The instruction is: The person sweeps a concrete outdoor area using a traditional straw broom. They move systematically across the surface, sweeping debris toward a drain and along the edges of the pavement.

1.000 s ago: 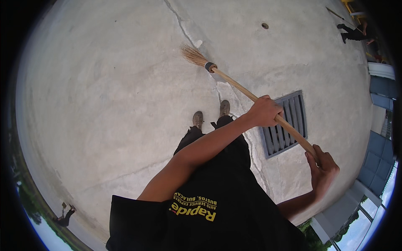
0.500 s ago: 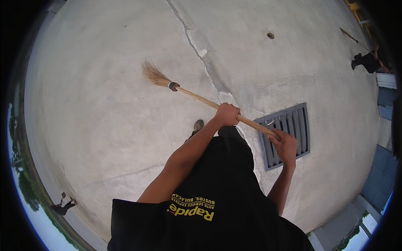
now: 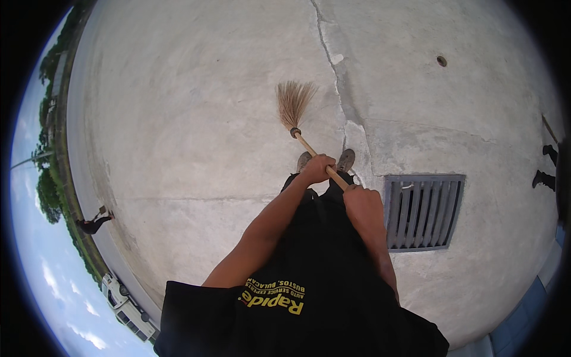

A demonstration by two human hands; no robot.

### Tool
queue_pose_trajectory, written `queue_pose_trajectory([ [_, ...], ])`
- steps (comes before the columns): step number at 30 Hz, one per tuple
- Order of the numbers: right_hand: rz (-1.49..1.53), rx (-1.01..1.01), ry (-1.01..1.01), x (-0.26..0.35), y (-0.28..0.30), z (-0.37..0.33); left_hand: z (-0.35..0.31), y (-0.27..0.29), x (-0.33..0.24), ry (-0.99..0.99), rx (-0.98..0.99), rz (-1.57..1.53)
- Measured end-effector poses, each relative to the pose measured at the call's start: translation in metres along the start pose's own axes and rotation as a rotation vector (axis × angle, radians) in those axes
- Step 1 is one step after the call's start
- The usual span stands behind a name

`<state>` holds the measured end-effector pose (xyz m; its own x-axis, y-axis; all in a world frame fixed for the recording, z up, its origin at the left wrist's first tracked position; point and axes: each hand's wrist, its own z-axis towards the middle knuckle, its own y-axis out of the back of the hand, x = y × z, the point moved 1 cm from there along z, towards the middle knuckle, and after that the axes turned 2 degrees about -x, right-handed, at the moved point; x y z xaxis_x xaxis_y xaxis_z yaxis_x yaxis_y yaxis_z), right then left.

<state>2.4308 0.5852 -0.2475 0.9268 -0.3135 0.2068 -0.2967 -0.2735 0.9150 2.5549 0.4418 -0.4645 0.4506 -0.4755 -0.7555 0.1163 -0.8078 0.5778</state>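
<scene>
Now the right grip (image 3: 364,207) has swung left of the grate (image 3: 424,212), pointing the broom (image 3: 295,113) straighter ahead; it and the left grip (image 3: 319,169) wrap the handle (image 3: 338,179).

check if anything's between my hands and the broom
Nothing visible is: the left hand and right hand both grip the broom directly by its handle. The grate lies off to the right, not between them.
</scene>
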Motion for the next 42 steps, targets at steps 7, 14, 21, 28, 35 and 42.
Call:
queue_pose_trajectory([
  [7, 0.364, 0.067, -0.052, -0.063, -0.002, 0.019, -0.007, 0.042, 0.004, 0.036, -0.375, 0.275],
  [14, 0.125, -0.248, -0.278, -0.078, 0.211, -0.074, 0.089, 0.076, -0.168, -0.412, -0.355, -0.111],
  [21, -0.165, 0.065, -0.343, 0.088, 0.123, 0.007, 0.022, 0.071, -0.022, -0.316, -0.03, -0.297],
  [28, 0.213, 0.202, -0.037, 0.212, -0.049, 0.129, -0.152, 0.133, 0.252, 0.191, 0.061, 0.185],
  [35, 0.3, -0.035, -0.327, 0.175, 0.061, 0.086, -0.077, 0.211, 0.14, -0.111, 0.013, 0.264],
  [42, -0.175, -0.214, -0.573, 0.217, 0.199, 0.058, 0.046, 0.236, -0.022, -0.623, -0.237, -0.084],
])
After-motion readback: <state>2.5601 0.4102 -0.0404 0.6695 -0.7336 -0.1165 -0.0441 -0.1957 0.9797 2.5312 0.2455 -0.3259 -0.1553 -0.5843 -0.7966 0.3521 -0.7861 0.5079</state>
